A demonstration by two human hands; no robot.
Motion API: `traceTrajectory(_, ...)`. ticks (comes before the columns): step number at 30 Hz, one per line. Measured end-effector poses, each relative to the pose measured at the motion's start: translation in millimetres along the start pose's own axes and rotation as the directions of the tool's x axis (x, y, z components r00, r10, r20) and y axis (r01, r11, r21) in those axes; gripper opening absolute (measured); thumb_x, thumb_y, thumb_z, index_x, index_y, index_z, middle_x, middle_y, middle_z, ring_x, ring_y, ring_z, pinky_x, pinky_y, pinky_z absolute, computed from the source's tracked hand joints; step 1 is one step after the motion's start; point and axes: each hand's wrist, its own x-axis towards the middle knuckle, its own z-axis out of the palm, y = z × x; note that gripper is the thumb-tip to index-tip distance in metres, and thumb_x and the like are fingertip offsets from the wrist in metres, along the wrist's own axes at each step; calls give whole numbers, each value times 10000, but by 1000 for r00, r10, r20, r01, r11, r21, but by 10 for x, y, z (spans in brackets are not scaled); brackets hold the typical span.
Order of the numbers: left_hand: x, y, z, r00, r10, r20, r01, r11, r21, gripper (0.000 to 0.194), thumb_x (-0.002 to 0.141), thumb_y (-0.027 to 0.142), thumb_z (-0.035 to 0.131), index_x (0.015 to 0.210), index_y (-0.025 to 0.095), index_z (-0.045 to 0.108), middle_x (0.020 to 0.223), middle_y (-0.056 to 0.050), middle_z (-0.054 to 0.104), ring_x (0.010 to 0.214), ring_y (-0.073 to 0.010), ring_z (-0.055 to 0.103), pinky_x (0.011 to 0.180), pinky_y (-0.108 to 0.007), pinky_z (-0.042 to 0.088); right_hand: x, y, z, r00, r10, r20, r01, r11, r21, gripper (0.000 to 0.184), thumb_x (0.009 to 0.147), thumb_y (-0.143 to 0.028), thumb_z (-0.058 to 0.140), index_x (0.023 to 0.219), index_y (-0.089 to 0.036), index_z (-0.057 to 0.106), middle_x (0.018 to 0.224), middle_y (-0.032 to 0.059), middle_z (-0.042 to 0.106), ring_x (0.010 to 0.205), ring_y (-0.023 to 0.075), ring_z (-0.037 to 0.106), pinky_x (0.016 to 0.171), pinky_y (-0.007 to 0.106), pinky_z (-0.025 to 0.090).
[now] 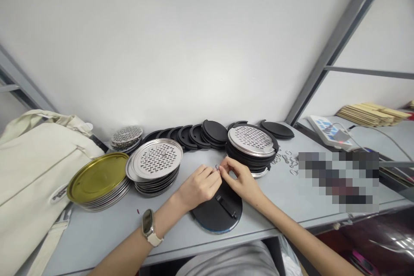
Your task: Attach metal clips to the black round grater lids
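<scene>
My left hand (199, 185) and my right hand (239, 178) meet over the grey table (97, 233), fingertips pinched together on a small metal ring (217, 167). Both hands hover just above a round black disc (217, 211) with a raised bar on it, which lies flat at the table's front edge. My left wrist wears a watch (148, 224). Right of my hands lie several loose small metal rings (289, 160).
A stack of perforated steel plates (157, 161) and a gold-coloured plate stack (98, 179) stand to the left. A steel plate tops a black disc pile (252, 144); more black discs (194, 134) line the wall. A cream bag (29, 168) lies far left.
</scene>
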Motion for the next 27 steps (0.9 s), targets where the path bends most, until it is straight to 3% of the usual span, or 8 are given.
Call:
traceTrajectory(4,5,16,28,1000,-1,27,0,999,47,179,913,27,426,904,91,594,788,-65,616,726,-181,564,653,-314,421,2,-6,8,998,-48,-45,45,998,-52,185,924,-273,444,754,-207,470,702,-10,473,644,139,457,622,256,394)
traceTrajectory(7,-6,13,43,999,-12,40,11,1000,24,194,916,27,419,859,110,585,757,-48,594,726,-177,556,663,-309,421,21,32,-15,1000,7,-7,-7,1000,-2,206,921,-318,449,753,-202,474,685,-17,465,628,133,436,600,253,372)
traceTrajectory(10,-17,-10,44,999,-13,39,13,1000,-5,210,923,33,413,819,123,573,750,-43,584,730,-176,558,664,-311,419,53,84,-55,986,145,81,-156,977,146,294,902,-443,481,744,-195,479,643,-36,422,595,118,391,555,243,328)
traceTrajectory(14,-17,-48,28,1000,-6,-11,6,1000,-21,168,915,35,452,841,106,585,750,-40,591,753,-176,575,673,-308,431,84,138,-101,907,296,300,-408,793,452,422,819,-571,574,684,-189,459,560,-75,331,508,82,300,491,230,241)
traceTrajectory(16,-15,-61,17,999,-8,-33,7,1000,-28,151,913,40,467,862,98,596,757,-43,601,776,-178,584,689,-305,441,87,139,-113,889,308,340,-449,737,506,435,821,-570,582,665,-181,468,558,-70,360,494,72,307,488,231,246)
traceTrajectory(21,-23,-73,-11,995,-89,-54,85,994,-74,164,935,73,446,924,88,609,795,-59,623,784,-174,588,705,-301,462,92,65,-117,907,288,307,-413,749,519,343,807,-498,651,827,-157,627,727,9,584,633,109,512,605,252,393)
traceTrajectory(25,-36,-75,-16,994,-100,-48,95,991,-97,181,944,84,429,955,83,609,808,-69,627,786,-173,594,707,-304,471,101,56,-121,911,295,287,-408,737,538,300,716,-408,770,844,-153,677,709,4,612,688,121,553,640,246,415)
traceTrajectory(27,-42,-82,-11,995,-85,-47,80,992,-93,176,943,84,434,978,81,607,812,-69,632,812,-177,601,722,-306,475,98,87,-136,881,322,345,-471,651,595,267,718,-380,777,783,-138,686,684,1,604,649,95,527,616,223,398)
